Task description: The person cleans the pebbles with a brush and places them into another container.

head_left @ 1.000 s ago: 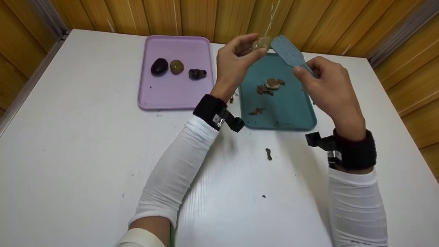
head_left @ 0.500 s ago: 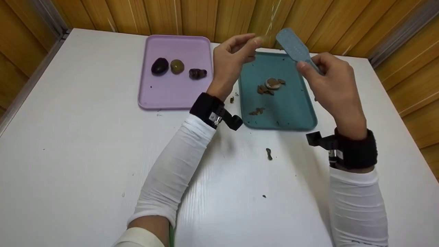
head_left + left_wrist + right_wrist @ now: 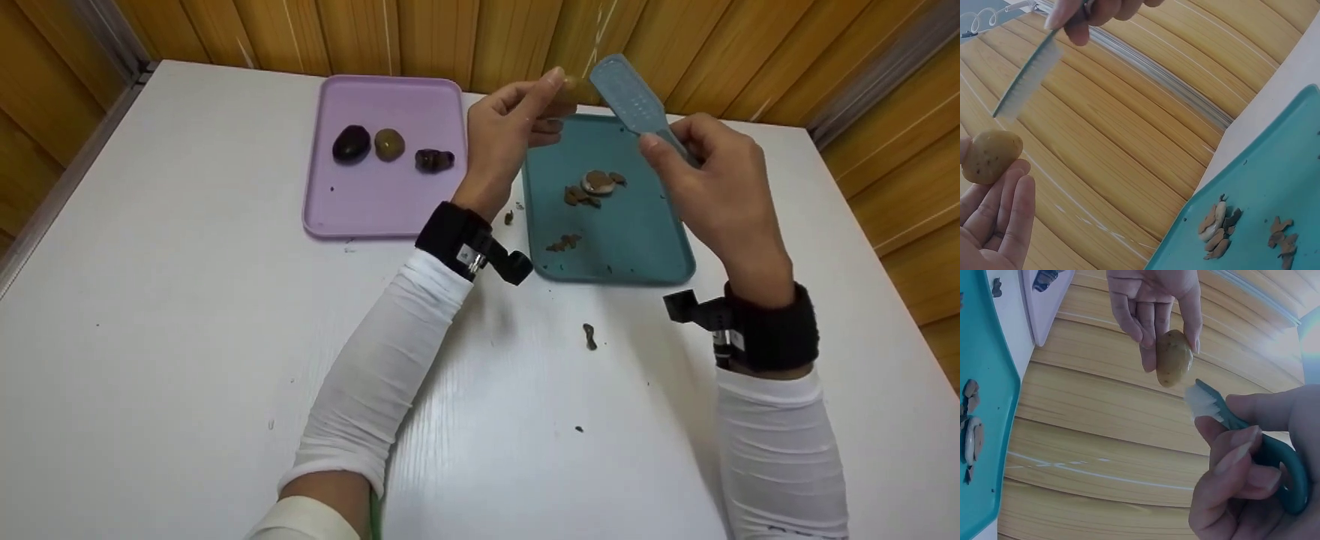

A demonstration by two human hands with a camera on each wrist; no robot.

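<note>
My left hand (image 3: pixel 517 127) holds a small tan potato (image 3: pixel 576 88) at its fingertips, raised above the far edge of the teal tray (image 3: pixel 645 240). The potato (image 3: pixel 991 156) (image 3: pixel 1174 358) shows plainly in both wrist views. My right hand (image 3: pixel 705 172) grips the handle of a blue-grey brush (image 3: pixel 628 97) whose head sits just right of the potato, bristles (image 3: pixel 1201 401) close to it. I cannot tell whether the two touch. Brown peel scraps (image 3: pixel 592 186) lie on the teal tray.
A lilac tray (image 3: pixel 360 206) at the far left holds a dark purple piece (image 3: pixel 350 144), a tan piece (image 3: pixel 389 144) and a dark brown piece (image 3: pixel 433 160). Small scraps (image 3: pixel 589 336) lie on the white table. Wooden walls close the back and both sides.
The brush head has swung left, back next to the potato, after drawing away half a second ago. My left hand has stayed in nearly the same place.
</note>
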